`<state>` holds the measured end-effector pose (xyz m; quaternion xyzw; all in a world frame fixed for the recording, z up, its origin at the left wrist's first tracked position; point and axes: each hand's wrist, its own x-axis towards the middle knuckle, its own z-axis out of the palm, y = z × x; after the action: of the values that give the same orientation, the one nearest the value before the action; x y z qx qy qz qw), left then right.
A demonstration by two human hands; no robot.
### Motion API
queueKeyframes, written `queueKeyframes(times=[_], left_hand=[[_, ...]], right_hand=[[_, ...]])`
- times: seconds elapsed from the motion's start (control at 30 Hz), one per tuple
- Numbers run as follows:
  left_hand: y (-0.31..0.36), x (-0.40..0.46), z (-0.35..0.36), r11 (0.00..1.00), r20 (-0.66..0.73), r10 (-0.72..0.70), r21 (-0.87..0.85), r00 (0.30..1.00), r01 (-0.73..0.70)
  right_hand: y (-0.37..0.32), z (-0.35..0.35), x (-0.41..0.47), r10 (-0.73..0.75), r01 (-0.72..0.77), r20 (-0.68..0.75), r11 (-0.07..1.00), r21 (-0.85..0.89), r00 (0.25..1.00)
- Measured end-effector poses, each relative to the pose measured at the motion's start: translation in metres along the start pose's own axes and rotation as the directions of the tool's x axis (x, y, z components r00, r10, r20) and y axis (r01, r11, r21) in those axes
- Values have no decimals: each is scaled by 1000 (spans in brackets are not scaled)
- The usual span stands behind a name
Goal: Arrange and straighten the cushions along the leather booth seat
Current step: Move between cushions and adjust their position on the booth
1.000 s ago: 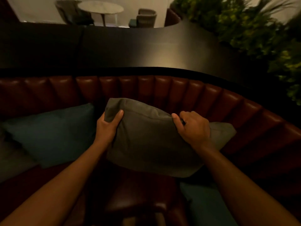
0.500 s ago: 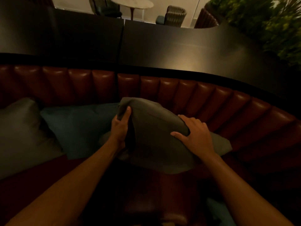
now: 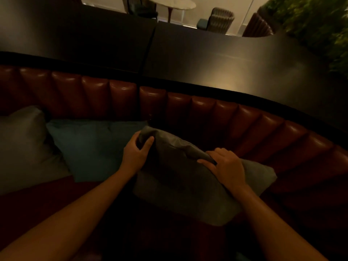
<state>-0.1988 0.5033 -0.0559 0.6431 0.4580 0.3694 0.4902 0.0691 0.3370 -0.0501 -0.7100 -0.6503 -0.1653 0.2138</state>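
Dim amber light fills the room, with a dark ledge (image 3: pixel 216 59) running behind the curved leather booth seat (image 3: pixel 226 113) and a pale round tabletop (image 3: pixel 172 3) and chairs showing far beyond it. At the centre, the left hand (image 3: pixel 136 154) grips the upper left corner of a grey cushion (image 3: pixel 180 178), thumb on the near face and fingers curled round behind; the right hand (image 3: pixel 226 166) lies over the top edge further right, fingers bent over the ridge and pinching a fold of fabric. Both hands hold it — the cushion sits between them, its long axis running from upper left down to lower right, top leaning toward the backrest but not yet flat against it. Just beside the left hand lies a teal cushion (image 3: pixel 90 146), its right edge touching or tucked behind the grey one; further left is a pale grey cushion (image 3: pixel 20 140). Judging by this, the coming move is a push away and a slight turn, so the grey cushion stands square against the backrest — the left hand is nearer the neighbour to align with.
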Motion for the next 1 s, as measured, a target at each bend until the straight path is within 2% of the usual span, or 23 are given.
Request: queueKeyframes(times=[0.3,0.63,0.77,0.87,1.0], left_hand=[[-15,19,44,989,-41,-44,136,998,49],[-50,55,77,987,-32,-125,95,992,128],[-71,53,87,972,-27,-112,206,993,116],[-86,44,94,964,0,-49,263,999,48],[-90,43,102,930,39,86,356,996,-94]], right_hand=[[59,44,10,-60,60,84,998,5,995],[108,97,28,-124,120,107,992,44,986],[126,122,17,-28,16,165,997,78,986],[121,132,18,98,-120,243,990,77,965],[104,127,26,133,-149,228,987,54,965]])
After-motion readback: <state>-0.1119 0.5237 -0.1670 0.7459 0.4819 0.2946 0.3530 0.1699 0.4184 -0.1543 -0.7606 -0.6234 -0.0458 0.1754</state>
